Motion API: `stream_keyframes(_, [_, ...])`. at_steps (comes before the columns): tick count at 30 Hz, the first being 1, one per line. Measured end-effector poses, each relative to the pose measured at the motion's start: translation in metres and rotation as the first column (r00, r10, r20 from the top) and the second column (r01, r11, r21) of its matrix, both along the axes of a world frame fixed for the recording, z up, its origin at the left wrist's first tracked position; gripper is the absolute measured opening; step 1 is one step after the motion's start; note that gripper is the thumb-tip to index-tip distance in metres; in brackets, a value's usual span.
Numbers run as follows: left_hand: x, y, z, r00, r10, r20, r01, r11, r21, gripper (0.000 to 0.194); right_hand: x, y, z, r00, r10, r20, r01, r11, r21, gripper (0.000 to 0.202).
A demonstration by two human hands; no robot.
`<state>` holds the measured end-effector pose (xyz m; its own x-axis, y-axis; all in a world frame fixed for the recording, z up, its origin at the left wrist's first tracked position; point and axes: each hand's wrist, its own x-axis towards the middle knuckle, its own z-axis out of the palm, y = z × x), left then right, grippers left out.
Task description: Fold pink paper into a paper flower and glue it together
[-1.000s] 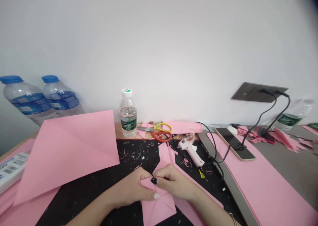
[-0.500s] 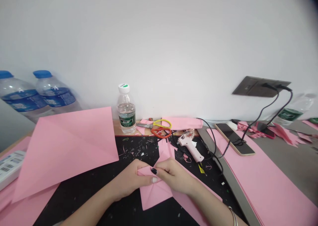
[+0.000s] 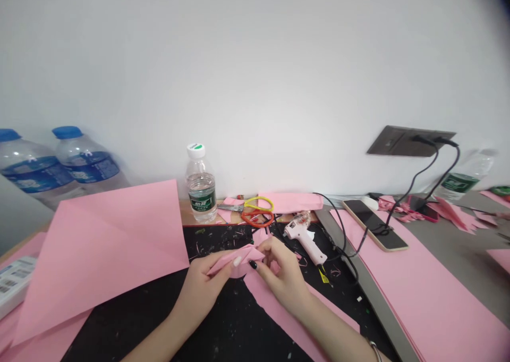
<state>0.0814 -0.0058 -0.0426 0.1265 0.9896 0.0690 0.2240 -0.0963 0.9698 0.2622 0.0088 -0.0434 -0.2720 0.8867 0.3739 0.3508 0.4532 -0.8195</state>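
A folded piece of pink paper (image 3: 241,260) is between my two hands, above the black mat (image 3: 223,314). My left hand (image 3: 211,277) pinches its left part, thumb on top. At its right end my right hand (image 3: 281,272) grips the paper between bent fingers and thumb. Under my right hand and forearm lies a long pink strip of paper (image 3: 274,311). Just beyond my right hand rests a pale pink glue gun (image 3: 306,240). Scissors (image 3: 255,212) with yellow and red handles lie behind, beside a small water bottle (image 3: 201,187).
A large pink sheet (image 3: 107,256) covers the left side, near a white box (image 3: 16,282). Two blue-capped bottles (image 3: 87,160) stand behind it. On the right, a phone (image 3: 374,225) and cables lie on pink sheets (image 3: 430,293), below a wall socket (image 3: 410,140).
The paper in my hands has been lifted and tilted, so its flat square face no longer shows. My right hand has turned, and its fingers have risen. The view has shifted slightly.
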Motion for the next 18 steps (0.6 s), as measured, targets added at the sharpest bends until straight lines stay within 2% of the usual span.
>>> stream_keyframes(4, [0.002, -0.001, -0.005, 0.996, -0.061, -0.06, 0.063, 0.997, 0.042, 0.025, -0.002, -0.004, 0.002, 1.0, 0.002, 0.019, -0.005, 0.993, 0.115, 0.005])
stream_keyframes(8, [0.004, -0.003, -0.008, 0.989, -0.078, -0.13, 0.089, 0.992, 0.084, 0.029, -0.003, -0.004, 0.001, 0.998, 0.057, 0.024, -0.06, 0.99, 0.125, 0.013])
stream_keyframes(11, [0.004, -0.005, -0.004, 0.982, -0.171, -0.077, 0.177, 0.981, 0.081, 0.039, -0.002, -0.003, -0.001, 0.999, 0.041, -0.003, -0.04, 0.994, 0.105, 0.016])
stream_keyframes(13, [0.003, -0.006, 0.0, 0.976, -0.216, 0.0, 0.216, 0.974, 0.062, 0.038, -0.002, -0.001, -0.001, 0.999, 0.043, -0.02, -0.041, 0.994, 0.098, 0.016])
stream_keyframes(15, [0.002, -0.005, 0.002, 0.977, -0.211, 0.038, 0.21, 0.977, 0.03, 0.034, -0.001, 0.001, -0.001, 0.998, 0.048, -0.037, -0.045, 0.995, 0.091, 0.017])
stream_keyframes(18, [0.001, -0.003, 0.001, 0.988, -0.149, -0.029, 0.149, 0.988, 0.024, 0.031, -0.001, 0.001, 0.0, 0.998, 0.043, -0.053, -0.039, 0.996, 0.075, 0.017])
